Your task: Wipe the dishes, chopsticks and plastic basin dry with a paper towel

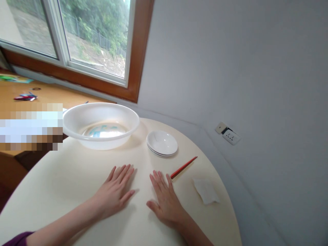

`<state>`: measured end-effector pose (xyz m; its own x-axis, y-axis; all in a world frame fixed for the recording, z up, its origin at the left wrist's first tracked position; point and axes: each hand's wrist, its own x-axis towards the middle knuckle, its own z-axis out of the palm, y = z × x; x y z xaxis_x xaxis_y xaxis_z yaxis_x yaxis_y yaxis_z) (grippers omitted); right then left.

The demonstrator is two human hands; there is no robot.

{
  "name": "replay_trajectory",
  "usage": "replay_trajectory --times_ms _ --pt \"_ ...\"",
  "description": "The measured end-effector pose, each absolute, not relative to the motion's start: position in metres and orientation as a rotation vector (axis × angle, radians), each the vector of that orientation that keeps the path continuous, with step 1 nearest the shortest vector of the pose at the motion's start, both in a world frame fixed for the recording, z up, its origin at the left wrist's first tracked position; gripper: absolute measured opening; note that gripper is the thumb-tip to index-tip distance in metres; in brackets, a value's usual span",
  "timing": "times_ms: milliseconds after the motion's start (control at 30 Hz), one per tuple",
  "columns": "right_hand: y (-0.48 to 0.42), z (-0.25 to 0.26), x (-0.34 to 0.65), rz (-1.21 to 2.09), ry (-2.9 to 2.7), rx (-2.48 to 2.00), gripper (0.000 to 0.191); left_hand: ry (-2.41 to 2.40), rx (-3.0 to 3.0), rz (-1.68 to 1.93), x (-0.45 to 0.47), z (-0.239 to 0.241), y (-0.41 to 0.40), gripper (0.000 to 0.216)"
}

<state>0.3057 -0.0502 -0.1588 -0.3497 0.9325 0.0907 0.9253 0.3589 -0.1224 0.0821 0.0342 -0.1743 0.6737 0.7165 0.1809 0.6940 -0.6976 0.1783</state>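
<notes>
My left hand (116,189) lies flat on the round cream table (61,177), fingers apart and holding nothing. To its right, my right hand (165,200) also rests palm down with spread fingers. Its little finger is close to the lower end of the red chopsticks (183,168); whether they touch I cannot tell. Beyond my hands stands a large translucent white basin (102,143) with a shiny, bluish patch at its bottom. A small stack of white dishes (162,142) sits right of the basin. Right of my right hand lies a crumpled white tissue (206,190).
A white wall with a power socket (231,136) runs along the table's right side. Behind at the left is a wooden desk (53,95) with scissors-like items (25,97) on it, below a wood-framed window (133,51). A blurred patch covers the left edge.
</notes>
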Motion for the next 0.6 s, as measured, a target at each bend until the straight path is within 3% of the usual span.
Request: replay_trajectory --times_ms 600 --pt "-0.047 -0.154 0.306 0.327 -2.502 -1.749 0.066 1.088 2.983 0.469 0.083 -0.195 0.028 0.061"
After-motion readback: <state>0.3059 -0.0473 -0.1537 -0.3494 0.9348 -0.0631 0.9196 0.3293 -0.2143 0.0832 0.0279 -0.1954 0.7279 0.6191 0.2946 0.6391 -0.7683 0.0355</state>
